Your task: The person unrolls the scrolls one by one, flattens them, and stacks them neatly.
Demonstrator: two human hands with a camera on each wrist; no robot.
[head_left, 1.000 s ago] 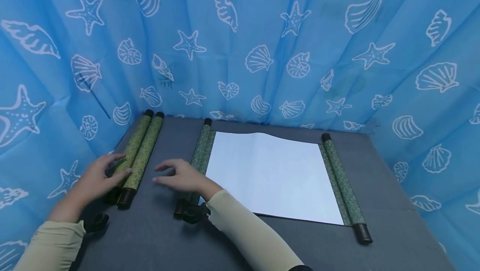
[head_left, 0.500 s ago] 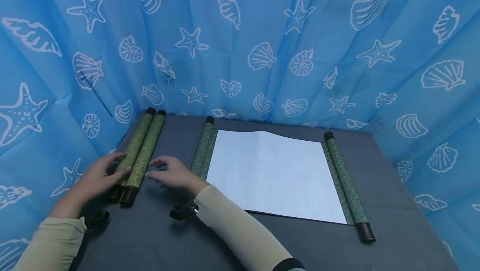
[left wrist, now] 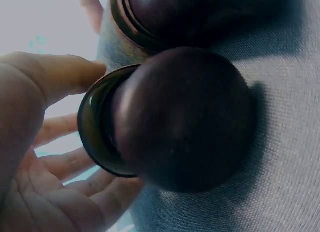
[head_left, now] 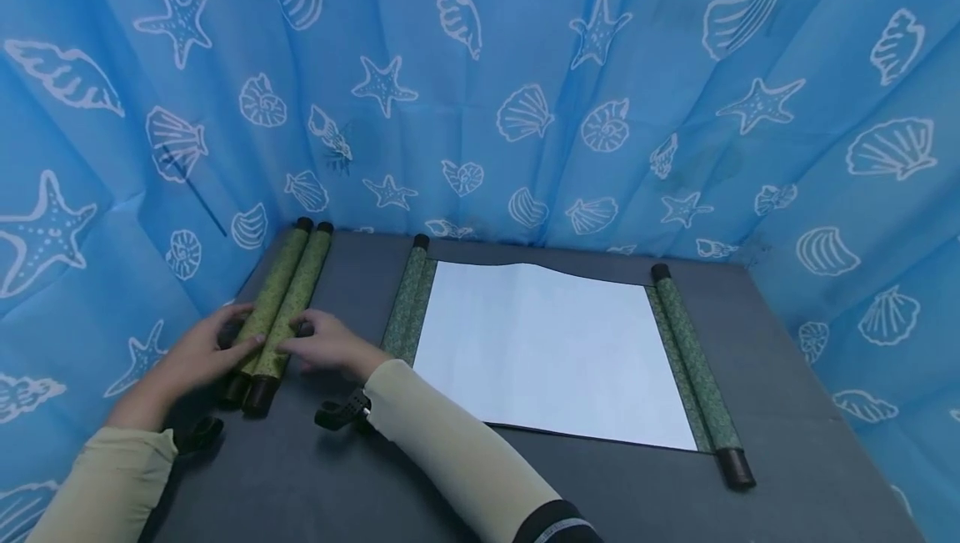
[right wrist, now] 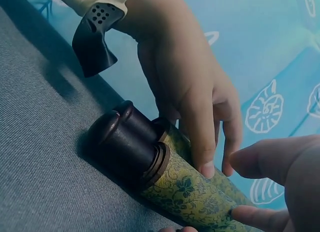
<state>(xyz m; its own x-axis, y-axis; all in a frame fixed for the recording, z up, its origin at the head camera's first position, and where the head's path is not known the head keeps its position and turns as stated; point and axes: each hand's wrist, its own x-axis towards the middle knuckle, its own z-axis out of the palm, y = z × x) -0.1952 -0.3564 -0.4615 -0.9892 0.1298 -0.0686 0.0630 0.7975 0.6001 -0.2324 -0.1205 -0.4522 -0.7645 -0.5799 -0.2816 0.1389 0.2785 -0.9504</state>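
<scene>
Two yellow-green scroll rolls lie side by side at the table's left in the head view, the left roll (head_left: 273, 289) and the right roll (head_left: 302, 289). Dark leafy flowers pattern their cloth (right wrist: 187, 189); dark knobs cap the ends, one large knob (left wrist: 185, 122) filling the left wrist view. My left hand (head_left: 198, 359) curls round the left roll, thumb on top and fingers along its outer side. From the other side my right hand (head_left: 326, 344) reaches the right roll, thumb and fingertips right at its cloth, fingers loosely bent.
An unrolled scroll with a white sheet (head_left: 540, 347) lies to the right, between a green left roller (head_left: 408, 293) and a green right roller (head_left: 690, 359). Grey cloth covers the table (head_left: 300, 485). A blue shell-print curtain (head_left: 480, 67) hangs close behind and at both sides.
My right hand has moved left, from beside the unrolled scroll's left roller to the right yellow-green roll. My left hand has stayed at the left roll.
</scene>
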